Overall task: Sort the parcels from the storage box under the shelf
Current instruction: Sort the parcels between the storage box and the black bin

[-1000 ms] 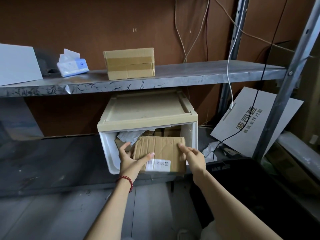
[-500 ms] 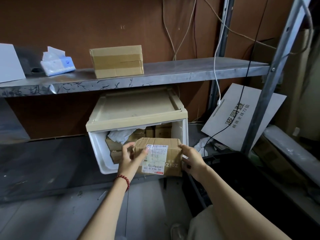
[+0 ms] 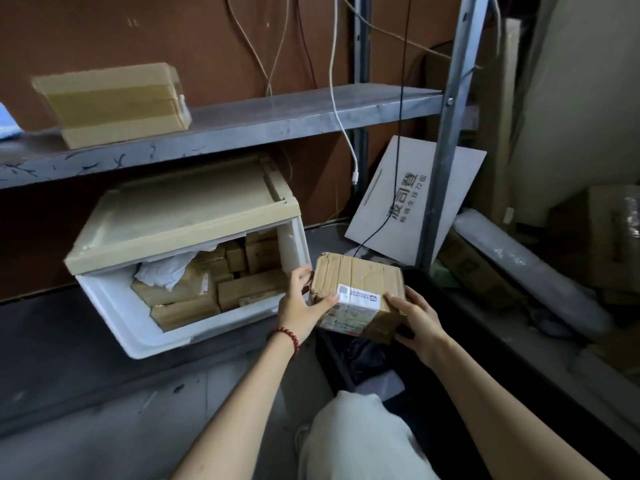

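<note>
Right of centre, a taped parcel [image 3: 360,282] is gripped at either end by the left hand [image 3: 301,306] and right hand [image 3: 419,320], just right of the open white storage box [image 3: 114,306] crammed with brown packets [image 3: 249,289], beneath a metal shelf [image 3: 277,123] bearing a carton [image 3: 114,102].

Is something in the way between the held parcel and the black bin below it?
Nothing visible. The left hand and right hand grip the parcel right of the storage box, above the open black bin.

The 2 arms extend forward, left hand [image 3: 302,308] and right hand [image 3: 419,322] gripping opposite sides of the parcel [image 3: 360,273].
</note>
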Motion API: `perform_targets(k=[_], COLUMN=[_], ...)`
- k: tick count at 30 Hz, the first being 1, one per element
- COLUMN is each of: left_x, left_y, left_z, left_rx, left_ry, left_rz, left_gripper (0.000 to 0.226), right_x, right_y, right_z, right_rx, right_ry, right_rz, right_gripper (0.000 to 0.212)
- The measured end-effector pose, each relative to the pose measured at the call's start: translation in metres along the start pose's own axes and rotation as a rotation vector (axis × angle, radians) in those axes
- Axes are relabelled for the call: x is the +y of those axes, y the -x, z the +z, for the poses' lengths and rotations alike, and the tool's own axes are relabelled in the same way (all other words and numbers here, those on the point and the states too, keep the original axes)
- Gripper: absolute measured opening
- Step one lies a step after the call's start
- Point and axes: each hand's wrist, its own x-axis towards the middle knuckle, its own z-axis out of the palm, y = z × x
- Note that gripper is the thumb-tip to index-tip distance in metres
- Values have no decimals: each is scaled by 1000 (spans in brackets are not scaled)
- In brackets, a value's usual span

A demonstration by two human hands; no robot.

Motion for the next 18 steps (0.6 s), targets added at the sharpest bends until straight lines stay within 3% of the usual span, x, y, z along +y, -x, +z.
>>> perform_targets(k=[9,18], left_x=[-20,-80], left_y=[-37,-37], left_z=[73,126], left_rx=[-228,-350], left_ry=[-136,-324], left_rz=[-49,-153], left_gripper=[71,81], right_x=[24,78], right_y=[-22,-26], right_z=[-67,-107], right_rx=[122,239], right_ry=[-56,112], right_rz=[29,108], right_gripper=[73,87])
